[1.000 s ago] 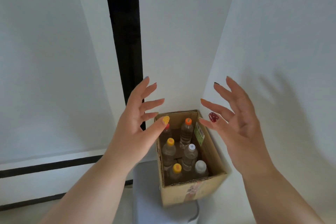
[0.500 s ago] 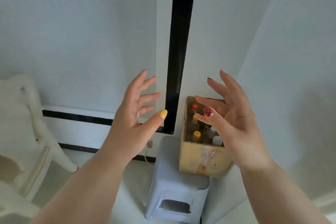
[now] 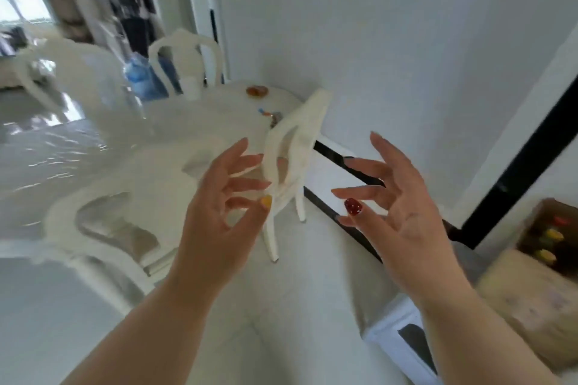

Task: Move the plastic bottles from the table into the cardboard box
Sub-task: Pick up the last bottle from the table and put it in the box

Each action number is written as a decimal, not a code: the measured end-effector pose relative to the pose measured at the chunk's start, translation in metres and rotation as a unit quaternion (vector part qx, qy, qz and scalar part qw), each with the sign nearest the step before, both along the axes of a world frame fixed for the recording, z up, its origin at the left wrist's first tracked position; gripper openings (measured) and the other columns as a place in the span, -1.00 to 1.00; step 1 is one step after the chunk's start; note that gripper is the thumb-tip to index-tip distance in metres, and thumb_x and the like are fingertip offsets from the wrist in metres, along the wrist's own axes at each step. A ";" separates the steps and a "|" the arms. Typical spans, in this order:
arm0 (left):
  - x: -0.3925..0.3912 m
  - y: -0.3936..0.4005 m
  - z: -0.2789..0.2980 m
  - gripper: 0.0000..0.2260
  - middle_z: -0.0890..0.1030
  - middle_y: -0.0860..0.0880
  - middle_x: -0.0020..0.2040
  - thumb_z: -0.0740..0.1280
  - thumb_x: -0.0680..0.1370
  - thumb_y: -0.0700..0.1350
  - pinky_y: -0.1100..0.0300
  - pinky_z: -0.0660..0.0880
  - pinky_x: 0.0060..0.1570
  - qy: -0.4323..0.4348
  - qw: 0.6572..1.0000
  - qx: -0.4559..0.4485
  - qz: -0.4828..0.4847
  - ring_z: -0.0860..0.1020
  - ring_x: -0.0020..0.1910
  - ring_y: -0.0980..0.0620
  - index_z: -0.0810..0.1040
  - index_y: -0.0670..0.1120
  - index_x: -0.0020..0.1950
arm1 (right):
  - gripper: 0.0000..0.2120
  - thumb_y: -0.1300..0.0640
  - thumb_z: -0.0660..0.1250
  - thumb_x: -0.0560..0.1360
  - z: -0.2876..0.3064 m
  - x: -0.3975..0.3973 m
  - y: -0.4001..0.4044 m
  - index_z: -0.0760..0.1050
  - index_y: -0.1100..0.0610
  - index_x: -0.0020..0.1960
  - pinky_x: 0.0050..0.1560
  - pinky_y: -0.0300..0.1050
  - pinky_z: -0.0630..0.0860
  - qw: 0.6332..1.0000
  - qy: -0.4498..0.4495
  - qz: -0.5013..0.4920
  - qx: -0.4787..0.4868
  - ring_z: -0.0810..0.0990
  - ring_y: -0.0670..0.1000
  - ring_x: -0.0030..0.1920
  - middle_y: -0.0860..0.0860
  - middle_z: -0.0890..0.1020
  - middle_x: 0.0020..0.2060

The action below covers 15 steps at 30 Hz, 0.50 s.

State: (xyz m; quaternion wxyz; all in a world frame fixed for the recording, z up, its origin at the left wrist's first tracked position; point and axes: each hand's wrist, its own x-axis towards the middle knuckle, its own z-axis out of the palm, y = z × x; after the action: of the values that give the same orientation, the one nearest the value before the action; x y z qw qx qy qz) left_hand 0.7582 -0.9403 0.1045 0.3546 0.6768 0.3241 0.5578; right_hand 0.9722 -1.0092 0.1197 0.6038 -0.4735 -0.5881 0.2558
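Observation:
The cardboard box [image 3: 528,297] stands at the far right on a white stool [image 3: 397,339], with several bottles inside it; red and yellow caps [image 3: 552,233] show. My left hand [image 3: 223,212] and my right hand [image 3: 397,206] are raised in mid-air, both holding nothing, fingers spread. A white table [image 3: 200,122] lies beyond them, blurred. Small orange and blue things [image 3: 257,91] lie near its far end; I cannot tell what they are.
White chairs surround the table: one [image 3: 294,153] just past my hands, one [image 3: 93,228] at the near left, one [image 3: 184,62] at the far side. A large blue water jug [image 3: 137,76] stands behind. White wall with black strips on the right.
The view has swung left, away from the box toward the table and chairs. Both hands stay raised and empty; the box has slid to the right edge.

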 end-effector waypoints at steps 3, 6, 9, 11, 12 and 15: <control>-0.107 -0.021 0.007 -0.41 0.61 0.19 0.26 0.38 0.41 0.00 0.25 0.57 0.04 0.001 0.996 -0.005 0.092 0.66 0.13 0.04 0.39 0.17 0.45 | -0.34 -0.22 0.46 0.40 0.008 -0.093 0.026 0.29 -0.36 0.43 0.04 0.26 0.63 0.996 -0.001 0.094 0.007 0.67 0.05 0.15 -0.18 0.57 0.28; -0.213 -0.045 0.007 -0.42 0.62 0.19 0.24 0.40 0.45 -0.12 0.25 0.56 0.05 0.010 0.984 -0.009 0.180 0.65 0.14 0.06 0.40 0.17 0.45 | -0.35 -0.15 0.45 0.41 0.010 -0.195 0.046 0.30 -0.31 0.45 0.05 0.27 0.63 0.983 0.006 0.181 0.011 0.67 0.07 0.14 -0.11 0.59 0.27; -0.315 -0.073 0.006 -0.43 0.61 0.21 0.25 0.40 0.47 -0.09 0.26 0.56 0.06 0.029 0.967 -0.011 0.254 0.64 0.16 0.07 0.40 0.23 0.44 | -0.36 -0.13 0.45 0.41 0.009 -0.302 0.057 0.32 -0.33 0.43 0.03 0.29 0.63 0.968 0.008 0.252 0.019 0.67 0.07 0.13 -0.10 0.60 0.26; -0.380 -0.088 0.007 -0.44 0.61 0.21 0.24 0.40 0.46 -0.03 0.29 0.56 0.05 0.046 0.954 -0.013 0.296 0.64 0.15 0.05 0.39 0.27 0.43 | -0.36 -0.10 0.44 0.40 0.007 -0.372 0.061 0.33 -0.32 0.43 0.00 0.29 0.64 0.959 0.019 0.280 0.020 0.68 0.08 0.11 -0.10 0.61 0.24; -0.411 -0.093 0.008 -0.44 0.61 0.21 0.23 0.40 0.46 -0.03 0.30 0.56 0.04 0.056 0.948 -0.013 0.313 0.64 0.14 0.05 0.38 0.27 0.43 | -0.36 -0.08 0.44 0.40 0.006 -0.406 0.063 0.33 -0.32 0.43 -0.01 0.30 0.64 0.956 0.028 0.290 0.022 0.69 0.08 0.09 -0.11 0.61 0.23; -0.495 -0.101 0.011 -0.43 0.61 0.21 0.21 0.40 0.47 -0.05 0.28 0.56 0.04 0.083 0.933 -0.015 0.349 0.64 0.13 0.05 0.37 0.25 0.46 | -0.35 -0.09 0.44 0.38 0.002 -0.496 0.069 0.33 -0.31 0.43 -0.03 0.28 0.65 0.948 0.049 0.314 0.021 0.69 0.10 0.07 -0.10 0.61 0.21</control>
State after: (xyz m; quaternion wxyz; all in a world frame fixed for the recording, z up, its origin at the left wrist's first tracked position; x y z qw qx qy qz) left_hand 0.2636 -1.0408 0.1153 0.1197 0.5597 0.5765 0.5832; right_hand 0.4761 -0.9407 0.1215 0.5311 -0.2392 -0.6818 0.4427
